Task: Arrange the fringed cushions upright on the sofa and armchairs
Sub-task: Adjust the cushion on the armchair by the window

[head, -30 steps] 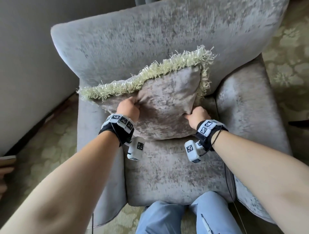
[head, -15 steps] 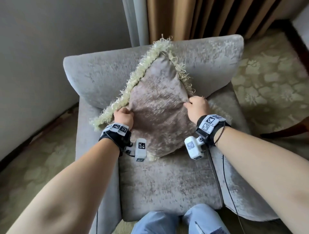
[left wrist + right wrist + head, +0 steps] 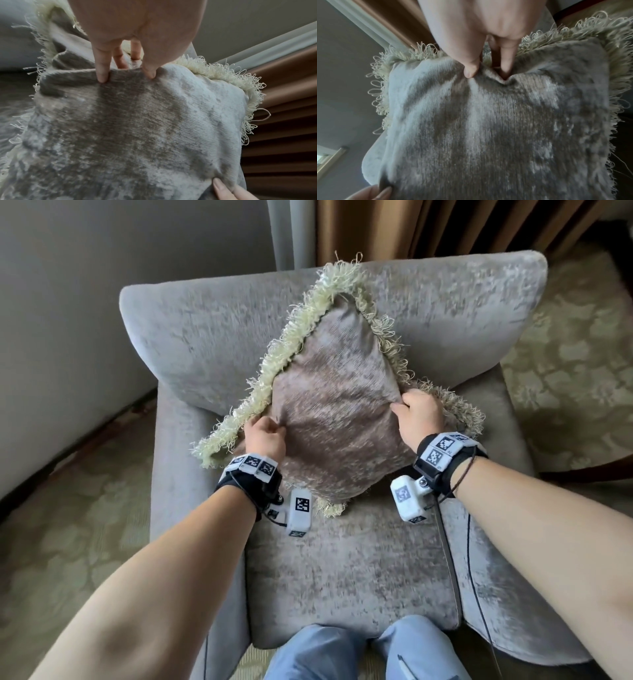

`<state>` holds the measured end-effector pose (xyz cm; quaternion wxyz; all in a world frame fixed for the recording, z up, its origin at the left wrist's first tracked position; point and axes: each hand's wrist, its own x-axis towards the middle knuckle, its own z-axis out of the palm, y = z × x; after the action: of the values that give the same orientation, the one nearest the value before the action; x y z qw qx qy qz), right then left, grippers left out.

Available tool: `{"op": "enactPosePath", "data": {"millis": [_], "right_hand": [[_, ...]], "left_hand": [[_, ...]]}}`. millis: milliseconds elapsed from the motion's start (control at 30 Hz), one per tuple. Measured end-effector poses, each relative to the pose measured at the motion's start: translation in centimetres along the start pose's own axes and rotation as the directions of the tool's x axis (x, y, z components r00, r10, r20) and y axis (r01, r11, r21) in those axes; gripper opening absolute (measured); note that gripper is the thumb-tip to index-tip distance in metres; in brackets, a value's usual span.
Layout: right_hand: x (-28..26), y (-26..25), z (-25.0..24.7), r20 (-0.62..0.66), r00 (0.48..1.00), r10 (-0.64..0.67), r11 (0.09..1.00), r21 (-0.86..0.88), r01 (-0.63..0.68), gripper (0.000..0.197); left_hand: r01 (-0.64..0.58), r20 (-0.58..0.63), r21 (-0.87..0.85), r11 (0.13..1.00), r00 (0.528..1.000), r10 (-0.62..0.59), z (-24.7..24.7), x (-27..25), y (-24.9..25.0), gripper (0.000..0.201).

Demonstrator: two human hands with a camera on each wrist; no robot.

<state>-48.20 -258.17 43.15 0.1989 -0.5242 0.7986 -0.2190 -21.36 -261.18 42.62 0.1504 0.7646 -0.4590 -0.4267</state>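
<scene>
Fringed cushion [image 3: 335,419] held on the seat of a grey velvet armchair [image 3: 346,573], turned corner-up so that it reads as a diamond: one fringed corner points up against the backrest [image 3: 205,333], the opposite corner touches the seat cushion near its middle, and the remaining two corners point out toward the chair arms. The cushion leans back on the backrest.

The left hand [image 3: 265,436] grips the cushion at its left edge, just inside the cream fringe [image 3: 274,361]; the left wrist view shows the fingertips [image 3: 102,75] and thumb pinching a fold of the velvet cover. The right hand [image 3: 421,416] grips the right edge in the same way, thumb and fingertips [image 3: 506,70] gathering a pucker of fabric beside the fringe. Both grips are closed on the cushion and sit at about the same height, either side of its centre, so neither hand is the nearer; the cushion lies directly ahead of and between them.

The relation that governs the coming move is the cushion's diagonal, which runs up the backrest roughly along the chair's midline. Judged from the task, the cushion is close to its display pose, and what remains is to settle the lower corner on the seat and release without the cushion tipping sideways.

Behind the chair hang brown curtains [image 3: 411,227]; a patterned carpet [image 3: 565,371] covers the floor.
</scene>
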Motion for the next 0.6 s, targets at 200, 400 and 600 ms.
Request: {"op": "enactPosePath", "data": {"millis": [200,400,600], "right_hand": [[1.1,0.4,1.3,0.059,0.996,0.066,0.991,-0.117,-0.059,0.036],[2.4,0.0,2.2,0.086,0.992,0.087,0.985,-0.154,-0.073,0.023],[2.1,0.0,3.6,0.101,0.985,0.139,0.979,-0.163,-0.122,0.017]], "left_hand": [[-0.039,-0.018,0.039,0.998,0.999,0.040,1.1,2.1,-0.7,0.012],[0.008,0.040,0.112,0.994,0.999,-0.013,1.8,4.4,0.0,0.019],[0.060,0.041,0.217,0.974,0.997,-0.071,2.2,5.6,-0.4,0.011]]}}
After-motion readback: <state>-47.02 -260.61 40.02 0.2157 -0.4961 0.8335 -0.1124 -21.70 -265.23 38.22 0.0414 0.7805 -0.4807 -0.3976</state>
